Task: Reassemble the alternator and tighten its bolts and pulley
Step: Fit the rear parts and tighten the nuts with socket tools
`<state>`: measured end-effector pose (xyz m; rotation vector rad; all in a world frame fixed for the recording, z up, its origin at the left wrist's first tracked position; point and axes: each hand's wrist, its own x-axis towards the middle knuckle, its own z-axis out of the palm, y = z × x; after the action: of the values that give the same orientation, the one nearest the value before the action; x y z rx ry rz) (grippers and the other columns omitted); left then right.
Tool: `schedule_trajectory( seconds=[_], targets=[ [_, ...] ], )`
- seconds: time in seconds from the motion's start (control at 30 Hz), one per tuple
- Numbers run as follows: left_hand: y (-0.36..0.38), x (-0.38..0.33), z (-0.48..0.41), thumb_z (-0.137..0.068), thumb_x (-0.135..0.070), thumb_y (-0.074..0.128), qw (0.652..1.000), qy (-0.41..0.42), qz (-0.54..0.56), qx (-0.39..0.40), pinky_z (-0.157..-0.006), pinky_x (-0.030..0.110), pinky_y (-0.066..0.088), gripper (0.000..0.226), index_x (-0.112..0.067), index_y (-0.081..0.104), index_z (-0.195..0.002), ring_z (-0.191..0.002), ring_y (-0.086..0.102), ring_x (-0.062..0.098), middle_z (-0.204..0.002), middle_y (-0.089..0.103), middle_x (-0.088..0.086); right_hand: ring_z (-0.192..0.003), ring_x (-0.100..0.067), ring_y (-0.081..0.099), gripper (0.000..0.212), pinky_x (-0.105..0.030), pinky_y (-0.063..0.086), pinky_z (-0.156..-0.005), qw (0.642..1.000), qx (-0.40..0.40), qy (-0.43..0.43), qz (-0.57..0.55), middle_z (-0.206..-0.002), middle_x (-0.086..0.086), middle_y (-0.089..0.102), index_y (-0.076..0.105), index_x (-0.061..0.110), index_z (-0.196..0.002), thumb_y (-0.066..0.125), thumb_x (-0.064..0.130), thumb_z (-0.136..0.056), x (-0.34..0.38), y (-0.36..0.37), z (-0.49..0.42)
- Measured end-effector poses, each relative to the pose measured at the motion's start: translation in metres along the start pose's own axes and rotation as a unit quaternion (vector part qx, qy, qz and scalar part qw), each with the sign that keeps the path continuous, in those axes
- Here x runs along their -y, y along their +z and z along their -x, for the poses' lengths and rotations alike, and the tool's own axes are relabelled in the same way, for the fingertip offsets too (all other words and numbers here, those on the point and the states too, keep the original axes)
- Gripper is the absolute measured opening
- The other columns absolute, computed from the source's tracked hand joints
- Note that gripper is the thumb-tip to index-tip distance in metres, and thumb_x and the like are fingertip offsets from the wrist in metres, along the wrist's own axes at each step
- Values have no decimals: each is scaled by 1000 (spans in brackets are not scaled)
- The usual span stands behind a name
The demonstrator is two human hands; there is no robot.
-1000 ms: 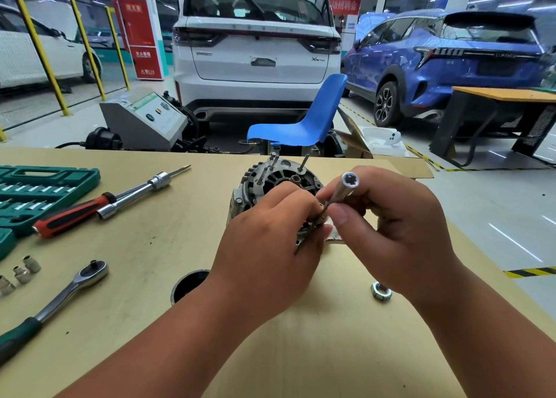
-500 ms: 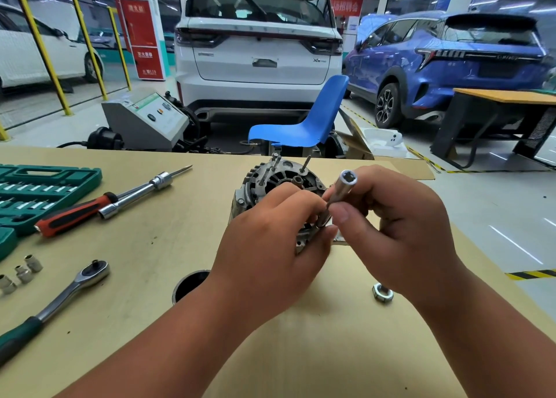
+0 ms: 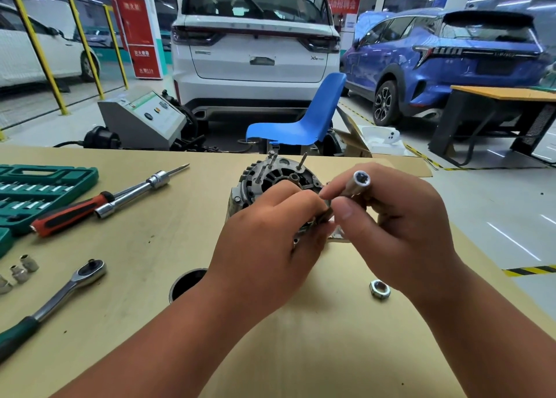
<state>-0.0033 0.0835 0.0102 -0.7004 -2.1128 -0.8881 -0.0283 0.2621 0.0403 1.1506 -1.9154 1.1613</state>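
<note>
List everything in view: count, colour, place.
table: 1, tan, foreground, round hole in it
alternator: 1, grey, table centre
bolts: at least 2, silver, sticking up from alternator
socket: 1, silver, held up right of alternator
nut: 1, silver, table front right
ratchet: 1, silver with green handle, table front left
screwdriver: 1, red-black handle, table left
bar: 1, silver, beside screwdriver
tool case: 1, green, table left edge
small sockets: 3, silver, table front left edge
chair: 1, blue, behind table
machine: 1, grey, floor behind table
cars: 3, two white and one blue, background
left hand: 1, grips alternator
right hand: 1, holds socket
</note>
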Motion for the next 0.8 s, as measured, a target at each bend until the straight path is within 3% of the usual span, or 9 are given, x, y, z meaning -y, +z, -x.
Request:
schedule_trajectory(
  seconds=[0.17, 0.27, 0.33, 0.47, 0.63, 0.73, 0.8],
  targets=[
    [0, 0, 0, -94, -39, 59, 1000, -8, -9, -2, -58, 28, 43, 10, -37, 57, -103, -70, 46, 2, -92, 45, -23, -65, -29, 58, 24, -43, 46, -58, 1000, -18, -3, 15, -75, -7, 64, 67, 3, -83, 63, 22, -96, -2, 1, 0],
    [1, 2, 1, -92, -40, 63, 1000, -13, -24, -9, -58, 24, 39, 13, -30, 65, -100, -67, 46, -4, -92, 48, -21, -62, -26, 53, 29, -41, 43, -56, 999, -32, -7, 24, -71, -4, 58, 61, 1, -78, 65, 24, -95, -3, 2, 0],
    [2, 1, 1, -92, -40, 64, 999, -18, -29, -12, -57, 25, 40, 15, -26, 66, -96, -65, 45, 0, -90, 48, -21, -62, -22, 50, 27, -35, 41, -56, 999, -37, -10, 30, -72, 2, 54, 59, 4, -78, 66, 24, -95, -2, 3, 0],
    [1, -1, 0, -92, -40, 62, 999, -16, -33, -9, -58, 26, 40, 10, -36, 52, -94, -66, 43, 2, -86, 42, -25, -64, -23, 54, 16, -37, 43, -58, 999, -33, -12, 19, -75, 4, 57, 62, 11, -84, 64, 23, -95, 1, 2, 0],
    [3, 2, 2, -92, -35, 61, 1000, -16, -21, -12, -57, 35, 49, 16, -21, 68, -94, -67, 42, 7, -94, 57, -14, -66, -26, 57, 12, -37, 45, -59, 1000, -21, -7, -9, -79, 2, 61, 65, 8, -88, 56, 15, -92, 4, -1, 0],
    [2, 1, 3, -92, -31, 64, 1000, -17, -14, -9, -56, 36, 50, 13, -19, 69, -95, -67, 45, 7, -95, 60, -11, -64, -21, 57, 14, -30, 45, -58, 1000, -20, 0, -22, -77, 6, 61, 67, 7, -88, 55, 14, -92, 4, -1, 1],
    [1, 0, 2, -91, -33, 63, 1000, -19, -14, -9, -57, 35, 49, 15, -20, 70, -97, -69, 46, 6, -94, 59, -12, -63, -22, 57, 16, -33, 45, -56, 999, -25, 5, -21, -75, 6, 60, 67, 5, -86, 57, 15, -94, 2, 0, 1]
  ],
)
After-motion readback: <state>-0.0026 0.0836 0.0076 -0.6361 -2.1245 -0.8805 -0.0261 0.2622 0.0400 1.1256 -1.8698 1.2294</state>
